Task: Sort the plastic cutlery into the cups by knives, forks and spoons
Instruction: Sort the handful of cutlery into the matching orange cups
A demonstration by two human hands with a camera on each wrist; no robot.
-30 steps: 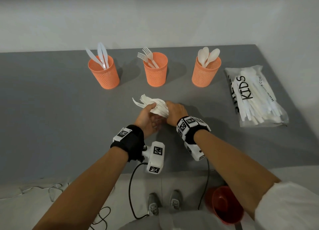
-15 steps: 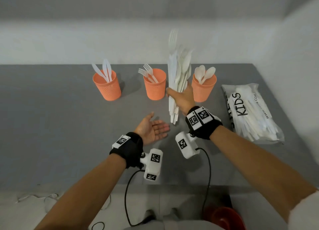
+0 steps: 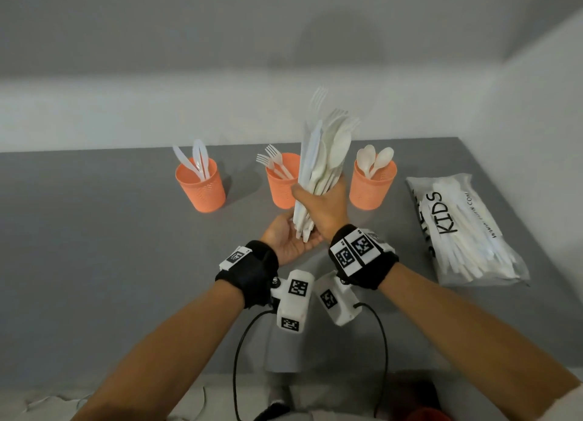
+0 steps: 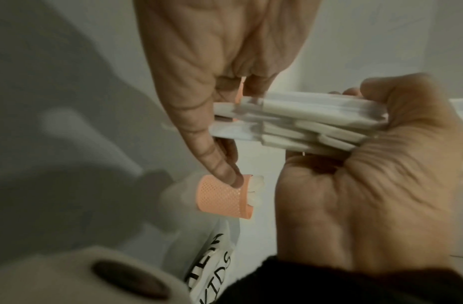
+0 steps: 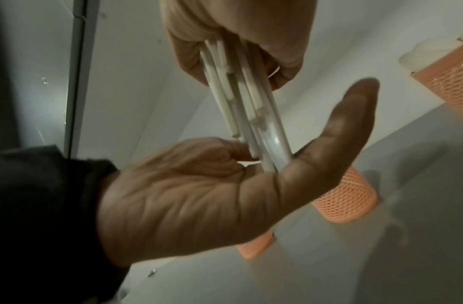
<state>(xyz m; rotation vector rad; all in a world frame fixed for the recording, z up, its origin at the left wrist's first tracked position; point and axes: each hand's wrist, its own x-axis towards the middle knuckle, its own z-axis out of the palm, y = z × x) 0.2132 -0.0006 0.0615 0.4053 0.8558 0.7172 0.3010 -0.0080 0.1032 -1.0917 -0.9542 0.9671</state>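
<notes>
At the centre of the frame we see our right hand (image 3: 325, 209) clenched round a mixed cutlery bundle (image 3: 321, 161), left hand (image 3: 287, 237) flat and released beneath the handles, while the three cups (image 3: 202, 190) across the tabletop (image 3: 94, 263) hold only a few sorted pieces each, so most sorting remains.

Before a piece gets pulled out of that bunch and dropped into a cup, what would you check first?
1. Right hand grips the cutlery bundle firmly: ok.
2. Left hand, palm up, open under the handle ends: ok.
3. Bundle upright, heads on top: ok.
4. Knife cup, fork cup and spoon cup standing: ok.
5. Piece to pull first is singled out: not ok.
6. Bag of spare cutlery clear of the hands: ok.
</notes>
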